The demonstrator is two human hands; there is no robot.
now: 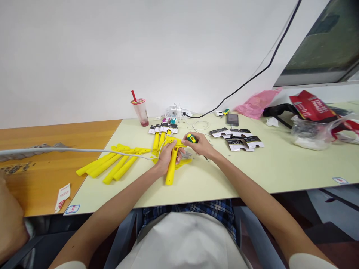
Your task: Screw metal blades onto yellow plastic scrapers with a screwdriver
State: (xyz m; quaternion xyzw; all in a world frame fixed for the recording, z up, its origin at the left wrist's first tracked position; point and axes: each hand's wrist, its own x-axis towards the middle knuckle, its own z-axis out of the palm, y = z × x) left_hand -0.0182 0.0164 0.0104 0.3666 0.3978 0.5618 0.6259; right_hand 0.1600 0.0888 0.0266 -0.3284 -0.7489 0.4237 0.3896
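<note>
Pale green tabletop point(294, 168) (white wall point(70, 63) behind) bears several yellow handles point(125, 169).

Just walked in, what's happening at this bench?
A person's left hand holds a yellow T-shaped piece near its head. The right hand holds a green-and-yellow screwdriver right by that head, its shaft pointing away from the piece. More yellow pieces lie to the left; black-and-white cards lie to the right.
</note>
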